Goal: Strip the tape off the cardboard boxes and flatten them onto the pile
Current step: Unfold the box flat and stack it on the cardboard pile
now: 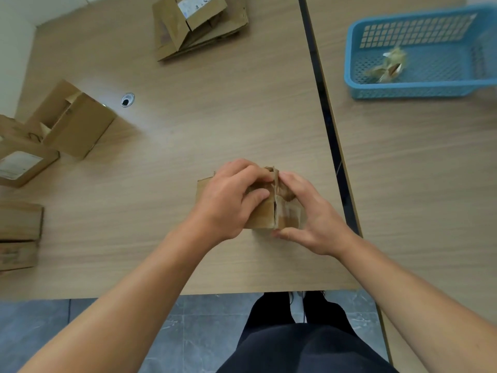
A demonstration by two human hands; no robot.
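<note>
So this is the tape-stripping step, on a small box [265, 215] sitting on the table [188, 130] near the front edge, right in front of the person. The left hand [228, 200] is curled over the top of the box and grips it to hold it steady. The right hand [309, 219] clamps the other end, thumb along the near bottom edge and fingers curled in at the centre seam on top. It looks like they're digging for a tape end there, but it's too blurry to tell if any is actually pinched. There's shiny tape [290, 214] on the right half of the box, so my read is this one isn't stripped yet, never mind flattened. Next move, I'd guess: get a nail under the tape at the seam, peel it along while the left hand keeps the box from sliding, then drop the strip in the blue basket [403, 90] off to the right, where a few scraps [387, 65] already sit. After that, collapse it and put it on the pile [199, 30] at the far side. More boxes [72, 119] wait on the left, so I'd say there's plenty to go.
</note>
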